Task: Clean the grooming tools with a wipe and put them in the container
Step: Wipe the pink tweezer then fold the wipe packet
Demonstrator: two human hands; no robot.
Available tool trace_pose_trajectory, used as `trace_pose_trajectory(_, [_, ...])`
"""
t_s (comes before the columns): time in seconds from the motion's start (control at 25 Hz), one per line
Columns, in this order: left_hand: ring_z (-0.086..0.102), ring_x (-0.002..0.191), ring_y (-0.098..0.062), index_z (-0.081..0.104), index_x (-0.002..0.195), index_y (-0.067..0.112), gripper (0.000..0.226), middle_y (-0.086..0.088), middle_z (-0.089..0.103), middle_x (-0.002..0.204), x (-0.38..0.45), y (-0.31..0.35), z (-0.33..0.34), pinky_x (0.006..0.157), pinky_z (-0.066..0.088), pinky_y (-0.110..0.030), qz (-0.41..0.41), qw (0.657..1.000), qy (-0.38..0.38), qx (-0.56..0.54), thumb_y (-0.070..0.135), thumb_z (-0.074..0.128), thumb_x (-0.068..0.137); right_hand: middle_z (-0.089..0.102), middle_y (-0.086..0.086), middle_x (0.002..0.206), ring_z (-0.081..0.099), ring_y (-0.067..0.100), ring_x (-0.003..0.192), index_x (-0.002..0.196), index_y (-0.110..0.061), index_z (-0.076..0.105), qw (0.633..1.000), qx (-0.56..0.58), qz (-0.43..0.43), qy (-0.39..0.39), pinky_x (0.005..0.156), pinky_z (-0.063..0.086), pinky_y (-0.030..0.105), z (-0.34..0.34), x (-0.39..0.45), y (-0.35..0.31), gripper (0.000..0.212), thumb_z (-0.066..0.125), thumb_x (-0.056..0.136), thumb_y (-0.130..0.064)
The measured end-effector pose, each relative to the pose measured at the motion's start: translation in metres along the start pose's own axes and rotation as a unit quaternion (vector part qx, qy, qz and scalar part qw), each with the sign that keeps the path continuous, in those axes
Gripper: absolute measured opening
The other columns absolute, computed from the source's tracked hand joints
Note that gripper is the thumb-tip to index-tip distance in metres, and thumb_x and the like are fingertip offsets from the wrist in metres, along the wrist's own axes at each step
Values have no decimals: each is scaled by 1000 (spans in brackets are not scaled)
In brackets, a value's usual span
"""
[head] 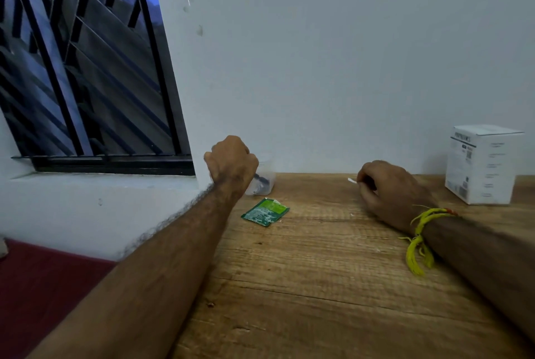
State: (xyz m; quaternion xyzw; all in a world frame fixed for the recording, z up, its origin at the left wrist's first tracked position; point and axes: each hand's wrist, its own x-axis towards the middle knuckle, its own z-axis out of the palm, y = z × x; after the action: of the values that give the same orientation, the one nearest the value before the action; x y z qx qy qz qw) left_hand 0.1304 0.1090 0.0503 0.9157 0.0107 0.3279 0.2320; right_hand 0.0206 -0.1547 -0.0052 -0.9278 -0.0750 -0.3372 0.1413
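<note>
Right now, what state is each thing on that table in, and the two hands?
Left hand: fist-curled over the container; what it holds is hidden.
Right hand: resting on the table, pinching a small white wipe.
Container: clear, upright, no lid visible, dark tools inside.
Green sachet: torn open, lying flat.
White box: closed, upright by the wall.
Wooden table: a few small crumbs.

Bare table (333, 271) is lying open between a green sachet (265, 211) at ten o'clock and a white box (483, 164) at two o'clock.
</note>
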Motion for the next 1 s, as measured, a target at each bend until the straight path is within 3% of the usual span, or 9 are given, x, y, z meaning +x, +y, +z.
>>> trace_pose_trajectory(0.2, [69,86,-24,77,83,14,25,0,75,81,-4,-1,4,91,52,-44,-13,999,-11,-29,34,62,85,56,-2,84,53,18,79,87,-17,59,1000,0,-1,-3,74,45,33,0,-1,-1,5,56,91,-16])
trace_pose_trajectory(0.36, [65,104,-23,73,110,19,34,2,74,106,-9,-1,-9,98,48,-46,45,996,67,-39,46,60,94,56,-2,84,53,17,79,87,-17,58,1000,6,2,0,74,46,34,-1,-1,-2,5,56,91,-16])
trace_pose_trajectory(0.44, [66,101,-20,72,109,20,28,3,74,105,-12,0,-21,94,53,-44,69,992,76,-70,42,64,93,56,-3,86,53,17,80,88,-18,58,1000,6,5,-3,75,46,34,-1,-3,-1,4,56,92,-17])
trace_pose_trajectory(0.6, [66,86,-12,70,90,22,26,4,74,95,-37,-3,-30,82,59,-35,45,989,-99,-98,47,72,87,56,-2,86,53,19,81,88,-18,58,1000,8,0,-3,76,46,36,-1,-1,-1,4,56,91,-16])
trace_pose_trajectory(0.72, [64,103,-16,65,114,19,57,1,70,116,-62,-10,-28,88,56,-36,52,976,-197,-71,67,65,83,57,-1,84,54,21,79,85,-18,58,1000,8,1,2,75,47,38,-1,-2,0,5,57,89,-17])
trace_pose_trajectory(0.84, [52,128,-25,40,146,14,101,-6,52,145,-70,-8,-28,100,49,-38,79,947,-309,25,82,58,74,57,-2,83,55,20,78,84,-19,58,1000,4,-6,2,72,47,38,1,-1,2,5,57,88,-18])
trace_pose_trajectory(0.92, [50,131,-27,33,149,13,111,-8,50,147,-73,-7,-26,102,49,-40,99,932,-336,97,84,61,68,58,-2,82,56,20,77,85,-18,60,1000,4,-10,5,71,48,37,3,0,3,3,58,88,-17])
trace_pose_trajectory(1.0, [51,128,-26,36,145,14,104,-7,53,142,-75,-5,-26,100,50,-39,104,934,-328,95,77,69,70,59,-2,82,56,18,76,86,-18,61,1000,6,-12,10,71,49,37,3,0,5,3,59,87,-17])
